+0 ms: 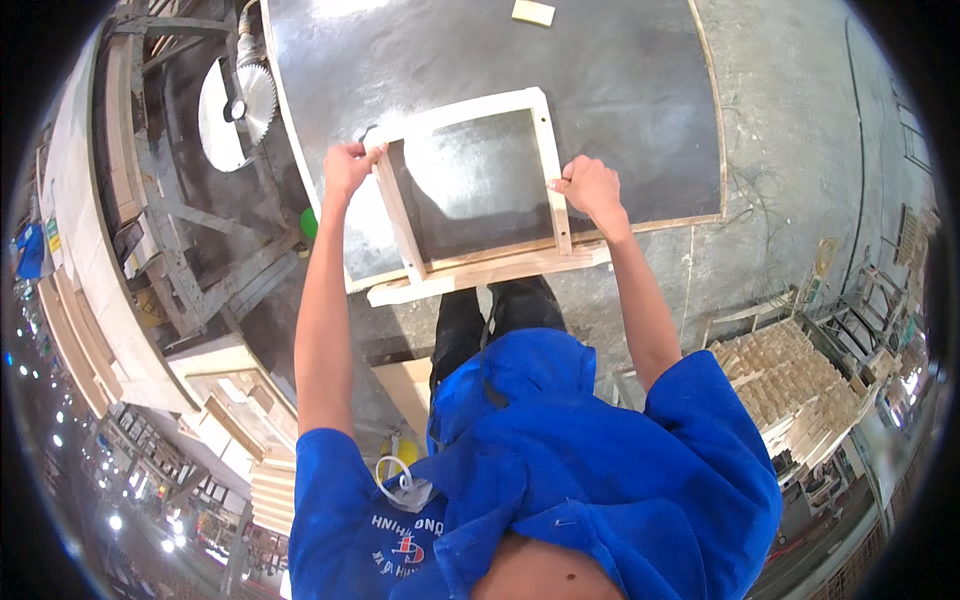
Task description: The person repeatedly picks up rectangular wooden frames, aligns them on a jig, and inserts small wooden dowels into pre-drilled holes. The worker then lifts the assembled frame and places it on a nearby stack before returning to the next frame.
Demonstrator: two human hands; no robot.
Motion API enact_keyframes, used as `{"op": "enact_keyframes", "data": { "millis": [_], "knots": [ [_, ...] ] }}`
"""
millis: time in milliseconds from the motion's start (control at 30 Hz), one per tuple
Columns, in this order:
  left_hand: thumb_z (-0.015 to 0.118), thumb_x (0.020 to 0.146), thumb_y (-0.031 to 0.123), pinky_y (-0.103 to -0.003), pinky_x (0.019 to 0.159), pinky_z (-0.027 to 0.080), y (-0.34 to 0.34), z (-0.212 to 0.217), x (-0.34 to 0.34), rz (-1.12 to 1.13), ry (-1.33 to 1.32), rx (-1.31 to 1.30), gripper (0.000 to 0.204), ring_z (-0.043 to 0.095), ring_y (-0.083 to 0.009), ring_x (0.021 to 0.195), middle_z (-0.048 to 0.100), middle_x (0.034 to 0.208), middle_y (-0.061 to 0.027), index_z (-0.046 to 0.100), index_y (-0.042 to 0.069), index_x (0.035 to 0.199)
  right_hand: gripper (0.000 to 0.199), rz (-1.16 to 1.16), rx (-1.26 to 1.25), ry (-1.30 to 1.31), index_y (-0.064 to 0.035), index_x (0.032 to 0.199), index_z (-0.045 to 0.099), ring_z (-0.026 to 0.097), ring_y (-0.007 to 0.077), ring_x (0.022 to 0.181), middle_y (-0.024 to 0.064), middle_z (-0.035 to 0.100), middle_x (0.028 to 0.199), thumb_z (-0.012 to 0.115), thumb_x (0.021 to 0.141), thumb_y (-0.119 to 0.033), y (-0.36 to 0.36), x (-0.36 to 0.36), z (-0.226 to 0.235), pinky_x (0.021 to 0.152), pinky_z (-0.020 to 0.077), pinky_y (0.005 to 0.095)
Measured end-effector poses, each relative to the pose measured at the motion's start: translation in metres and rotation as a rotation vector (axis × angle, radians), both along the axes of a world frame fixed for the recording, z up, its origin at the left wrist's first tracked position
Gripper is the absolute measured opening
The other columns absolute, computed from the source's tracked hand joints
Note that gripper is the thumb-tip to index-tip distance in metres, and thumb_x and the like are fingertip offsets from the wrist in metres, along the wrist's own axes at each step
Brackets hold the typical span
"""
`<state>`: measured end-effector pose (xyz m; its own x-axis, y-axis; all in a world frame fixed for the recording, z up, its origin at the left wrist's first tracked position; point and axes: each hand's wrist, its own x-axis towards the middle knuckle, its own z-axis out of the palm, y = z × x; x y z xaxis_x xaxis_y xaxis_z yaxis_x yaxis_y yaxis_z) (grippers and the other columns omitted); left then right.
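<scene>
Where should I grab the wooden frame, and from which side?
Probably the left bar and right bar, coming from the outer side of each: both are slim and set well apart. The left hand and right hand hold the frame from those sides.

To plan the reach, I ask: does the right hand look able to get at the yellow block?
Probably yes, with a stretch: the dark tabletop between the right hand and yellow block looks unobstructed, though the hand now holds the wooden frame.

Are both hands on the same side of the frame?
No, the left hand holds the frame at its left corner, the right hand at its right side.
</scene>
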<state>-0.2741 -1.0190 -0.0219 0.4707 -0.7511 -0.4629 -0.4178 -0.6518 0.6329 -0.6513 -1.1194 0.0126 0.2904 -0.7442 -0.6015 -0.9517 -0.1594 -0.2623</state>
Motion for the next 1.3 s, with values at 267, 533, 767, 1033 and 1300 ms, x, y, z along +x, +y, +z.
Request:
{"op": "enact_keyframes", "data": {
  "millis": [267,533,767,1033,1300],
  "knots": [
    [0.068,0.075,0.016,-0.038,0.068,0.05,0.007,-0.013,-0.055,0.175,-0.313,-0.269,0.026,0.065,-0.0297,0.068,0.066,0.075,-0.0195,0.066,-0.005,0.09,0.044,-0.102,-0.736,-0.583,-0.0096,0.115,0.063,0.058,0.0385,0.105,0.0193,0.062,0.111,0.069,0.083,-0.04,-0.196,0.065,-0.066,0.083,0.049,0.0455],
    [0.068,0.077,0.012,-0.034,0.068,0.052,0.017,0.003,-0.053,0.252,-0.227,-0.343,0.024,0.066,-0.0217,0.07,0.068,0.078,-0.0176,0.068,-0.006,0.093,0.039,0.248,-0.31,-0.439,-0.0138,0.113,0.065,0.062,0.0262,0.083,0.0123,0.065,0.086,0.075,0.079,-0.031,-0.186,0.058,-0.08,0.076,0.0508,0.0385],
    [0.066,0.078,0.016,-0.036,0.074,0.052,0.01,-0.004,-0.05,0.211,-0.241,-0.252,0.032,0.068,-0.0243,0.077,0.07,0.084,-0.0181,0.067,-0.007,0.101,0.036,-0.523,-0.363,-0.755,0.0021,0.113,0.06,0.057,0.0219,0.06,0.0122,0.059,0.066,0.066,0.089,-0.024,-0.079,0.01,-0.068,0.06,0.0467,0.0366],
    [0.054,0.088,0.031,-0.041,0.077,0.048,-0.03,-0.034,-0.034,0.537,-0.218,-0.185,0.04,0.064,-0.0318,0.078,0.068,0.084,-0.0221,0.065,-0.007,0.092,0.058,-0.372,-0.393,-0.15,0.001,0.127,0.046,0.054,0.0353,0.1,0.0181,0.057,0.107,0.055,0.093,-0.045,0.102,-0.004,-0.037,0.081,0.0464,0.0462],
    [0.047,0.086,0.03,-0.048,0.075,0.046,-0.046,-0.033,-0.042,0.496,-0.462,0.014,0.036,0.063,-0.0419,0.081,0.067,0.082,-0.022,0.067,-0.001,0.083,0.063,-0.361,-0.358,-0.135,0.0029,0.122,0.048,0.053,0.0371,0.097,0.0204,0.056,0.103,0.052,0.091,-0.052,0.102,-0.007,-0.045,0.083,0.0442,0.0469]
  ]
}}
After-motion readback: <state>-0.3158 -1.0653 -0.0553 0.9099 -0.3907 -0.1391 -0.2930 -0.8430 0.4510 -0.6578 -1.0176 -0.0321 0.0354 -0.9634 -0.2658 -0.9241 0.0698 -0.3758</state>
